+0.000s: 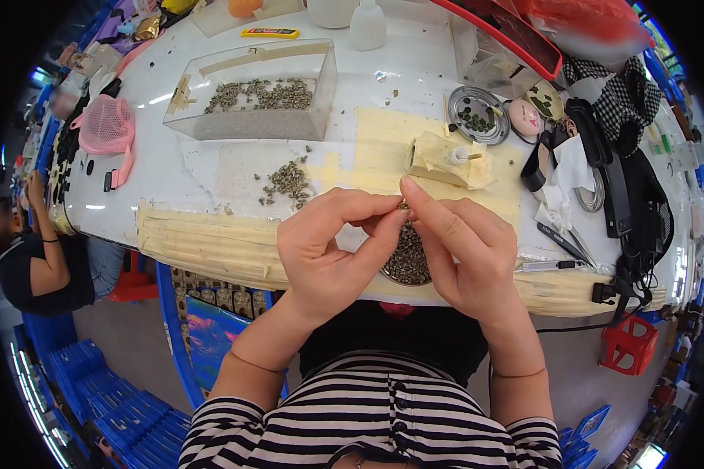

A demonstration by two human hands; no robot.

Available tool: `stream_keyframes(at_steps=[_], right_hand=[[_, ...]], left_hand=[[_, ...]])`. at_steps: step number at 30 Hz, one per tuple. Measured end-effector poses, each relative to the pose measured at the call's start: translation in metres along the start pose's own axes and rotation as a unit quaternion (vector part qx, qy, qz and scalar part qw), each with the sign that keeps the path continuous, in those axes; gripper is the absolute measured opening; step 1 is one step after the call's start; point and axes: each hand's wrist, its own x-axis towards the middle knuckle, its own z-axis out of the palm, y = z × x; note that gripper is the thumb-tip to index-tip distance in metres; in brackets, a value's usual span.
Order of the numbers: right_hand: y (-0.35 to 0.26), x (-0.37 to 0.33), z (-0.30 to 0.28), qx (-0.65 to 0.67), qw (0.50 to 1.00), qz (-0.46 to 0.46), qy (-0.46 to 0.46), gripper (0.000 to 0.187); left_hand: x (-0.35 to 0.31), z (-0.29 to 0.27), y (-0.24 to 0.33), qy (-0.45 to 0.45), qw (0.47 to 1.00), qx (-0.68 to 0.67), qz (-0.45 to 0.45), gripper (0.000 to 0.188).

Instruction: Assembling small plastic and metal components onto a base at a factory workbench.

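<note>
On the table, a dish of small parts sits at the near edge, beneath both hands. A loose pile lies behind and left; a clear tray farther back. A taped block stands right of the pile, a round tin, apparently with parts in it, behind it.

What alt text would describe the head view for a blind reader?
Left hand and right hand pinch a tiny part together above a dish of small parts on a white table. Behind stands a clear tray.
</note>
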Motion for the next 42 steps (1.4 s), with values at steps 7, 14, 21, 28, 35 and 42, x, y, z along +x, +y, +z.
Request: stream_keyframes(at_steps=[7, 14, 21, 28, 35, 42], right_hand=[[0.0021, -0.0006, -0.0019, 0.011, 0.997, -0.014, 0.073, 0.036], [0.0020, -0.0004, -0.0031, 0.018, 0.998, -0.019, 0.059, 0.030], [0.0028, -0.0008, -0.0035, 0.021, 0.998, -0.023, 0.052, 0.029], [0.0019, -0.0010, -0.0033, 0.020, 0.998, -0.020, 0.054, 0.029], [0.0010, -0.0008, -0.0044, 0.020, 0.999, -0.014, 0.047, 0.029], [0.0016, 0.0000, -0.0029, 0.018, 0.998, -0.014, 0.059, 0.029]], left_hand=[[-0.0005, -0.0022, 0.0044, -0.046, 0.997, -0.035, -0.059, 0.017], [0.0011, -0.0034, 0.0052, -0.068, 0.991, -0.075, -0.088, 0.013], [-0.0008, -0.0046, 0.0045, -0.069, 0.985, -0.109, -0.116, 0.011], [-0.0001, -0.0050, 0.0036, -0.076, 0.986, -0.106, -0.106, 0.010], [-0.0011, -0.0027, 0.0038, -0.047, 0.983, -0.121, -0.130, 0.009], [-0.0006, -0.0027, 0.0043, -0.041, 0.984, -0.117, -0.125, 0.009]])
